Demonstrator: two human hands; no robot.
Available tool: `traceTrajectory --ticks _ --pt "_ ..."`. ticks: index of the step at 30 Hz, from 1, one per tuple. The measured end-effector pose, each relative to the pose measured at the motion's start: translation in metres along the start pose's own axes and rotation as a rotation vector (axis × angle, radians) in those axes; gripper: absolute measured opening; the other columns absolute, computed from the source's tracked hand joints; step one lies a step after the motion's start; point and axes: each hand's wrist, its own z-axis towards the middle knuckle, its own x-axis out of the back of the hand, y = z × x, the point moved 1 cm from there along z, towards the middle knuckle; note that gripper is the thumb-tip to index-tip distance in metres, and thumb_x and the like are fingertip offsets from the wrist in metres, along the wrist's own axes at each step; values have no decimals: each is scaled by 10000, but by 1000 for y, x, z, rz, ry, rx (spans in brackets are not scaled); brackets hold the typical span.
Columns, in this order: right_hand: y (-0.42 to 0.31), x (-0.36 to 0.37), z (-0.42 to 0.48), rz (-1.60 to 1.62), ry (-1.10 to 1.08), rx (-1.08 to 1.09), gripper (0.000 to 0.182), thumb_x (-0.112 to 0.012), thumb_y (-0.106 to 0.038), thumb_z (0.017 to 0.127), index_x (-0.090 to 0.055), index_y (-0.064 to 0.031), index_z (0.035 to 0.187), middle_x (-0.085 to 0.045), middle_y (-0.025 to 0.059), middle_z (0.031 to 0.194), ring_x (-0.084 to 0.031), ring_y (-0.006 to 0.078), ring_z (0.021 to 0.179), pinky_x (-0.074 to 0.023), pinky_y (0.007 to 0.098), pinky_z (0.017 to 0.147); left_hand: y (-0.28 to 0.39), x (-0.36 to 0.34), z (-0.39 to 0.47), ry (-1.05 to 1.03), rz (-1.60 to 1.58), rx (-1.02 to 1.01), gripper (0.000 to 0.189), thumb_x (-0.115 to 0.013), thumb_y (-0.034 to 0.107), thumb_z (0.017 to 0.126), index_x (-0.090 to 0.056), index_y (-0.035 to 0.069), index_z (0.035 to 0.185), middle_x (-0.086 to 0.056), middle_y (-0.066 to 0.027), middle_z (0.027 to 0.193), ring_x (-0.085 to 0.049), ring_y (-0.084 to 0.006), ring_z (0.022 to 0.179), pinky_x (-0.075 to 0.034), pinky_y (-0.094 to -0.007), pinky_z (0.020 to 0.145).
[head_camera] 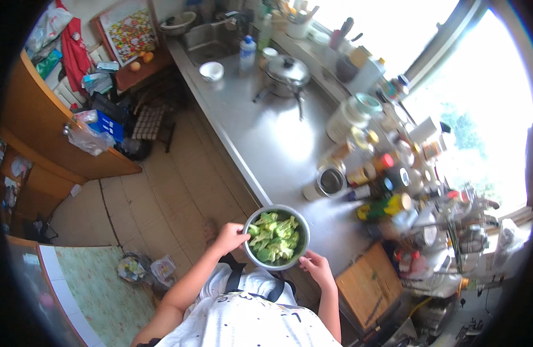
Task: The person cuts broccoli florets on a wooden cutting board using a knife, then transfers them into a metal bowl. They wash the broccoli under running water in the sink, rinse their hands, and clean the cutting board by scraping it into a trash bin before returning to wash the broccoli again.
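Note:
A round metal bowl [307,225] is held level in front of my body, close to the edge of the stainless steel counter [266,143]. Cut broccoli florets [273,236] fill much of it. My left hand [230,237] grips the bowl's left rim, thumb on top. At the lower right of the rim, my right hand [317,265] pinches it between thumb and fingers. The undersides of both grips are hidden by the bowl.
A lidded pot [287,71], a white bowl [211,71] and a blue-capped bottle [248,50] stand toward the sink [214,41]. Crowded bottles and jars [379,173] line the window side. A wooden cutting board [370,286] lies at right. A cabinet door [54,104] juts out at left.

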Motion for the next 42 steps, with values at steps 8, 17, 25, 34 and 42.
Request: traceTrajectory --ticks 8,17,25,34,42 --pt "-176 -164 198 -81 74 392 340 -611 -83 849 -563 43 1160 -657 81 961 -569 96 737 -478 245 693 22 263 21 332 -463 41 84 -570 34 813 -593 -35 855 -621 -80 719 -610 -129 555 -525 -250 471" --pt "-404 -258 498 1 558 730 806 -768 -186 722 -312 9 1358 -408 176 1342 -456 274 1181 -398 365 966 118 479 169 498 -486 -71 95 -545 -5 841 -543 -50 924 -614 -95 794 -627 -144 623 -560 -280 502" --pt "-456 -275 664 15 980 695 881 -848 -132 542 -371 3 1271 -497 145 1164 -479 270 1086 -361 377 955 156 595 356 486 -341 -49 151 -598 62 825 -555 -31 936 -612 -63 779 -610 -119 596 -522 -247 454" --pt "-631 -312 590 -823 568 559 634 -775 -119 568 -496 -8 1127 -558 146 1029 -547 310 978 -427 406 838 201 667 559 285 -269 -9 185 -572 33 819 -549 -33 991 -591 -70 869 -613 -127 677 -553 -250 490" --pt "-713 -445 651 -1811 408 98 241 -611 -182 727 -615 -44 924 -618 88 857 -579 233 839 -437 361 721 212 676 670 -32 -47 -8 186 -577 31 815 -546 -50 980 -572 -101 956 -635 -180 722 -562 -279 477"
